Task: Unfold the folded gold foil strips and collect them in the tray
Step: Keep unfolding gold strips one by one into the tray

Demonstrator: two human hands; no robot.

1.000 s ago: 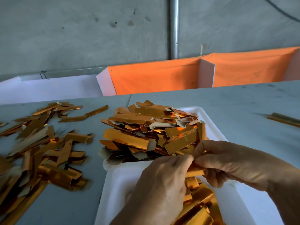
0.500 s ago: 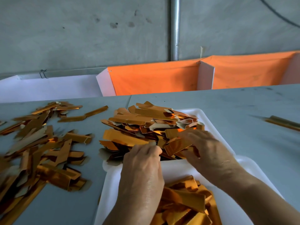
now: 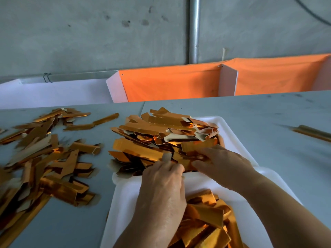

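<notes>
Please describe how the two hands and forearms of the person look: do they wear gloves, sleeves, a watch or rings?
The left hand and the right hand are both bare, with no gloves. No ring, watch or bracelet is visible. Both forearms are uncovered up to the picture's edge, so no sleeve shows. One short, unpainted fingernail is visible on the left hand.

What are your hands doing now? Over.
Both hands, left and right, on far tray's gold strip pile. Grip unclear. Nothing in the way.
</notes>
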